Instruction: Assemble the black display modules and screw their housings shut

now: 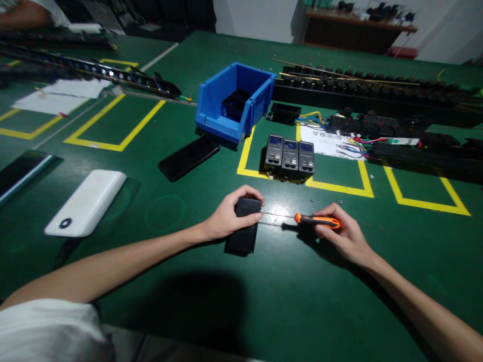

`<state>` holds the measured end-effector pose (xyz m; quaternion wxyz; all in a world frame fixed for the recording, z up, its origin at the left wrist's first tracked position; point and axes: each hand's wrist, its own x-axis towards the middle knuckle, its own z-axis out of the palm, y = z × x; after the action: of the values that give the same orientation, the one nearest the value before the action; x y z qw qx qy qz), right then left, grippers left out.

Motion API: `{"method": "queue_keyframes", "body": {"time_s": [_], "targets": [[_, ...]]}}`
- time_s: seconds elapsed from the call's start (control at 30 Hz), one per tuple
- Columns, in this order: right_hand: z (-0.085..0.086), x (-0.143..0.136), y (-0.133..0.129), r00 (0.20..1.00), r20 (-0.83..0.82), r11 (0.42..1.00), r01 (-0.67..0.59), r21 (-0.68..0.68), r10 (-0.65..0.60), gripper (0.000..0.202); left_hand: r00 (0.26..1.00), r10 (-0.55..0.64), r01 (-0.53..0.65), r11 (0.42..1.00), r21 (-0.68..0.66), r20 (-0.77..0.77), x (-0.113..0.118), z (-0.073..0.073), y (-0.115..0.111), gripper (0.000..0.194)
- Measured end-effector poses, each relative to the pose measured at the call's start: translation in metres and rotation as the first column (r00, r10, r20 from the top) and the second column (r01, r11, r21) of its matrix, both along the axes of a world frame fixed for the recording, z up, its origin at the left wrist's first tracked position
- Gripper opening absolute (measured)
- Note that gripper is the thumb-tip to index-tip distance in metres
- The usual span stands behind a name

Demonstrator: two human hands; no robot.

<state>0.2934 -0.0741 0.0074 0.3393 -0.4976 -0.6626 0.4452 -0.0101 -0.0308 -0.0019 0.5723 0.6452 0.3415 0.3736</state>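
My left hand is wrapped round a black rectangular module on the green table, thumb across its top. My right hand grips the orange and black handle of a screwdriver. Its thin shaft points left, and the tip meets the module's right edge near my left thumb. Small screws lie just beyond my right hand. Three dark modules with blue labels stand side by side farther back.
A blue bin holds black parts. Near it lies a black phone. At left are a white power bank and another phone. Wired black assemblies fill the back right. A person's arm shows at the top left.
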Motion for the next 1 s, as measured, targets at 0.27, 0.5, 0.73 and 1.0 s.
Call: {"method": "queue_keyframes", "body": {"time_s": [0.27, 0.5, 0.73, 1.0], "targets": [[0.0023, -0.0037, 0.0014, 0.998, -0.062, 0.996, -0.017, -0.092, 0.012, 0.025, 1.0, -0.002, 0.002, 1.0, 0.0, -0.004, 0.0, 0.0009, -0.0003, 0.036], [0.0002, -0.0018, 0.0017, 0.998, -0.042, 0.995, -0.041, -0.094, 0.037, 0.026, 1.0, -0.009, 0.009, 1.0, -0.002, -0.007, -0.0004, 0.0013, -0.0004, 0.036], [0.0019, -0.0023, -0.0003, 0.999, 0.049, 0.997, -0.021, 0.074, 0.018, 0.029, 1.0, 0.0, 0.0, 1.0, -0.007, 0.001, -0.0003, 0.0008, -0.0002, 0.036], [-0.0005, -0.0014, -0.0003, 1.0, -0.027, 1.0, 0.004, -0.014, -0.005, 0.024, 1.0, 0.009, -0.009, 1.0, -0.006, 0.005, 0.0, 0.0007, -0.0005, 0.036]]}}
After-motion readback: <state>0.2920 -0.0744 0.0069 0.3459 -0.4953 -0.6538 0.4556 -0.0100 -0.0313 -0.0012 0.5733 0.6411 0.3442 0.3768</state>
